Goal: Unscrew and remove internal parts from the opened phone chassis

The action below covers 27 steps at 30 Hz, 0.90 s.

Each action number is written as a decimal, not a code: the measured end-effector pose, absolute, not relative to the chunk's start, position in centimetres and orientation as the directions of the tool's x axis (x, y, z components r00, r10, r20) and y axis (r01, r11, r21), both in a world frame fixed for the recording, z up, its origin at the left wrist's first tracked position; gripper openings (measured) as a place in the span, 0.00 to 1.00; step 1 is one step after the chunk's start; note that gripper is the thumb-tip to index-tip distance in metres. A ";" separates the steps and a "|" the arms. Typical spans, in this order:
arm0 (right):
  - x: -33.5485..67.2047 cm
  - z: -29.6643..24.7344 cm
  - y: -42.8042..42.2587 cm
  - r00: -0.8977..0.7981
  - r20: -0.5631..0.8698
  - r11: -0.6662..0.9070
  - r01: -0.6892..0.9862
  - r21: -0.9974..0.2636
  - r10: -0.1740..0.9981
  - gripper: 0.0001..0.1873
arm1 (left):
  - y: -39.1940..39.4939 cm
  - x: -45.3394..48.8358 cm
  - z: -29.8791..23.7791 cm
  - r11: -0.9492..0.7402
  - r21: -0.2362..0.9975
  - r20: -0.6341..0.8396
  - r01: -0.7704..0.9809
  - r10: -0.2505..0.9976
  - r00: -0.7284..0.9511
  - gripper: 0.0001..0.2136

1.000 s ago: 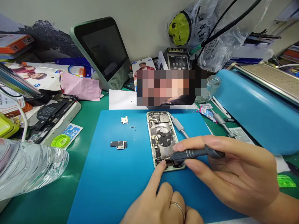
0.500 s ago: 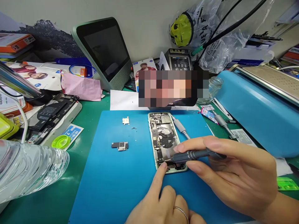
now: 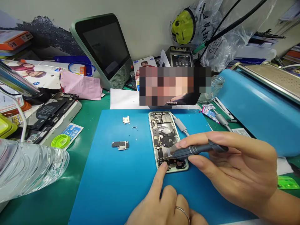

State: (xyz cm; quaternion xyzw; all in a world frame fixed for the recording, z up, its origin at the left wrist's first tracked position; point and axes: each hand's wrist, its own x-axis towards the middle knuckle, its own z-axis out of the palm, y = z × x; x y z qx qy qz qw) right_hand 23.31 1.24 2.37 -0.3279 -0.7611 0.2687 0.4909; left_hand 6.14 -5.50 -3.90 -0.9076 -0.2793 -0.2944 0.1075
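An opened smartphone (image 3: 167,137) lies on the blue mat (image 3: 105,184), its circuit boards and round coil area showing. My left hand (image 3: 164,200) wears a ring and presses its index fingertip on the phone's lower end; it grips nothing, and its other fingers are bent. Above the lower part of the phone, my right hand (image 3: 241,175) is closed on a dark grey screwdriver (image 3: 191,151), slanted with its tip pointing left near that index finger. Whether the tip touches the phone I cannot tell. To the left lie a small speaker module (image 3: 120,145), a metal SIM tray reader (image 3: 126,120) and tiny screws (image 3: 134,127).
A blurred-out screen stands behind the phone, beside a glass jar (image 3: 214,89). At left are a large clear water bottle (image 3: 30,168), a green cap (image 3: 60,141) and another opened phone (image 3: 50,112). A tablet-like display (image 3: 103,47) leans at the back; a blue machine (image 3: 257,115) sits at right.
The screwdriver has lifted slightly, its tip a little farther from the phone's lower edge. My left index finger stays on the phone. The whole view has shifted slightly.
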 end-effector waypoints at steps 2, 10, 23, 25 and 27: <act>23.5 2.3 1.2 -0.298 0.577 0.644 0.229 -0.730 0.760 0.34 | -5.6 6.1 -4.0 -0.819 -0.034 0.591 0.573 0.446 0.673 0.13; 23.3 2.1 1.1 -0.353 0.525 0.616 0.233 -0.752 0.774 0.32 | -5.4 6.3 -3.8 -0.829 -0.028 0.603 0.559 0.433 0.671 0.15; 23.1 2.2 1.2 -0.289 0.539 0.600 0.198 -0.775 0.791 0.30 | -5.5 6.1 -4.2 -0.837 -0.030 0.593 0.547 0.425 0.684 0.14; 23.1 2.3 1.2 -0.286 0.533 0.594 0.203 -0.778 0.796 0.30 | -5.6 6.1 -4.1 -0.834 -0.028 0.593 0.551 0.430 0.681 0.14; 23.1 2.4 1.2 -0.285 0.534 0.594 0.201 -0.779 0.796 0.30 | -5.6 6.1 -4.1 -0.833 -0.026 0.595 0.553 0.432 0.678 0.14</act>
